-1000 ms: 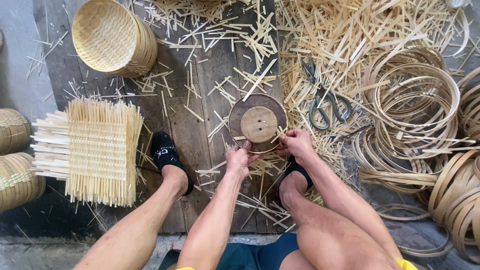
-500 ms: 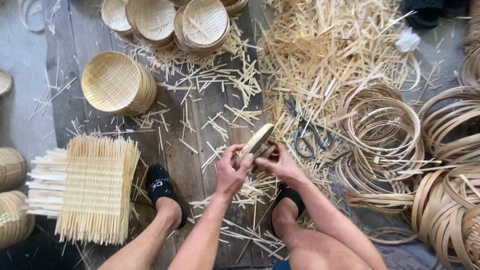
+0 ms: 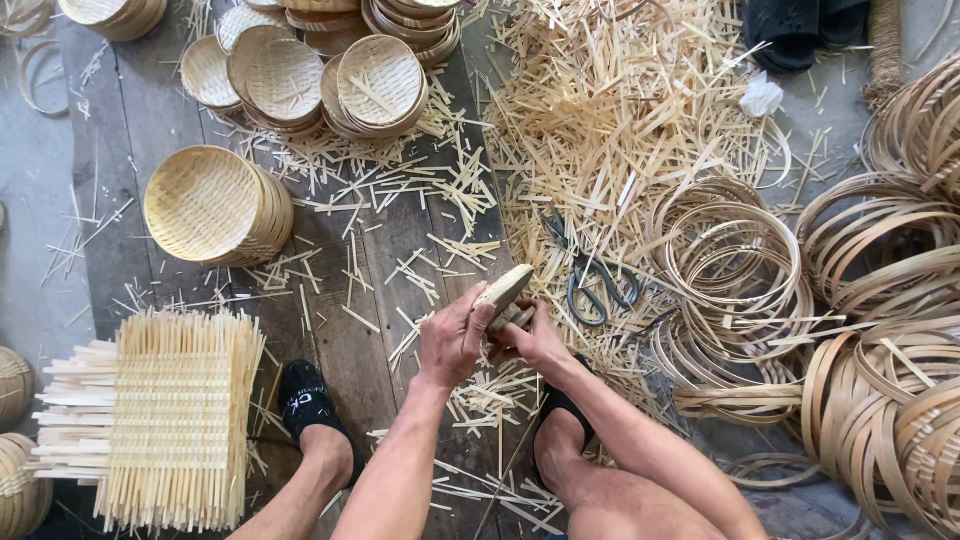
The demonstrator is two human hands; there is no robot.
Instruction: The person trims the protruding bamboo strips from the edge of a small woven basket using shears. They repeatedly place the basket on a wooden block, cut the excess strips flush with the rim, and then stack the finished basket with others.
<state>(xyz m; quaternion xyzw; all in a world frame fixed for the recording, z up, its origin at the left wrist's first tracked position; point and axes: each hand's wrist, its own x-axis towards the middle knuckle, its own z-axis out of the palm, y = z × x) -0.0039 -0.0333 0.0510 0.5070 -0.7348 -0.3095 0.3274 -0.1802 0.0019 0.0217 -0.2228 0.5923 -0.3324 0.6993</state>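
My left hand [image 3: 452,340] and my right hand [image 3: 532,338] both grip a small round wooden disc [image 3: 503,290], held tilted on edge above the dark plank floor between my feet. The left hand wraps the disc's lower left rim; the right hand holds it from below and the right. A square woven bamboo mat [image 3: 175,415] with loose strip ends lies to the left of my left foot [image 3: 310,400].
Black-handled scissors [image 3: 590,285] lie just right of the hands amid bamboo offcuts [image 3: 610,130]. Coiled bamboo hoops [image 3: 730,250] pile up on the right. Stacks of round woven trays [image 3: 215,205] [image 3: 375,80] sit at left and top. Dark sandals [image 3: 790,30] lie top right.
The disc went from lying flat on the floor to being lifted and tilted on edge in both hands. The view has shifted, showing more tray stacks at the top.
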